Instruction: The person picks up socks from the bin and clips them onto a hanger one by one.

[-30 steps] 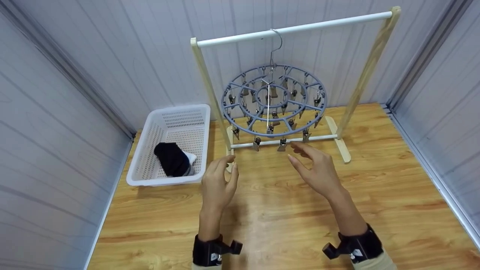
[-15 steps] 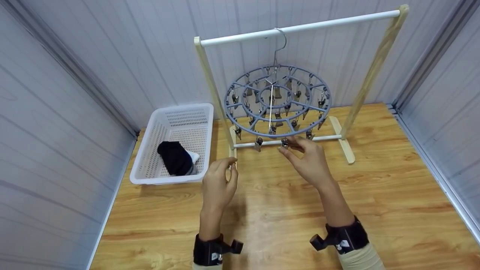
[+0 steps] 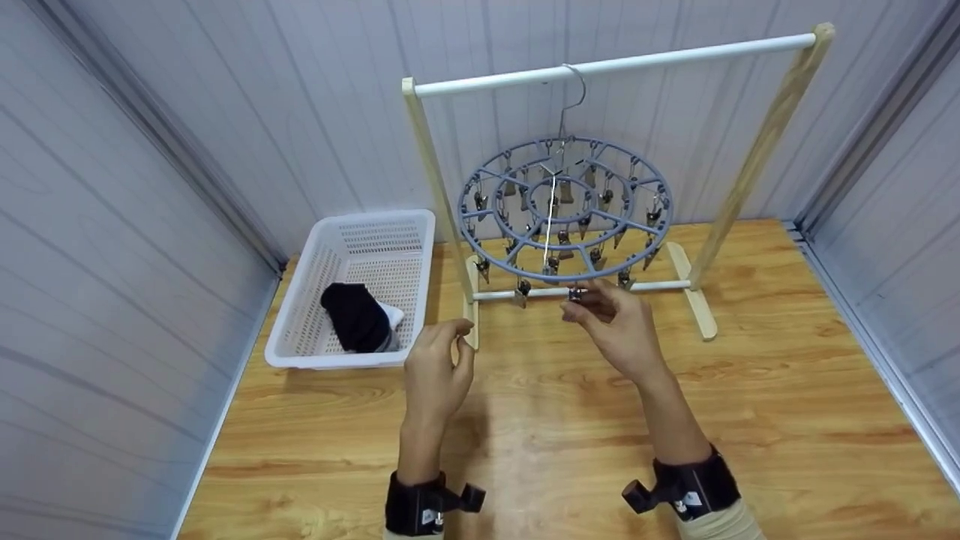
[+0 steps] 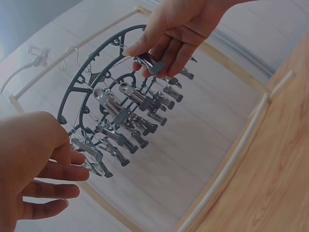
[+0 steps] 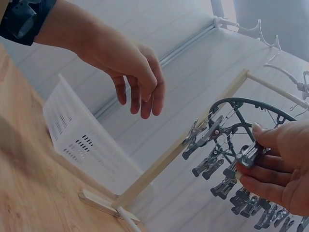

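Note:
A round grey-blue drying hanger (image 3: 559,279) with several metal clips hangs by its hook from a rack. At its front rim, my right hand (image 3: 628,337) pinches one clip (image 4: 150,64) between thumb and fingers. In the right wrist view the same clip (image 5: 250,154) lies against the fingers, with its jaws seemingly free of cloth. My left hand (image 3: 436,371) hovers between the basket and the hanger, its fingers loosely bent around nothing. Dark folded cloth (image 3: 355,316), perhaps socks, lies in the white basket (image 3: 322,361) with a white piece beside it.
The rack has a white top bar (image 3: 495,79), wooden uprights (image 3: 761,161) and a low white crossbar (image 3: 660,285). It stands on a wood-grain surface (image 3: 540,420). Pale panel walls (image 3: 322,112) close in the back and both sides.
My right hand has moved left to the hanger's front rim and taken hold of a clip. The left hand has stayed nearly still. The head view has shifted slightly.

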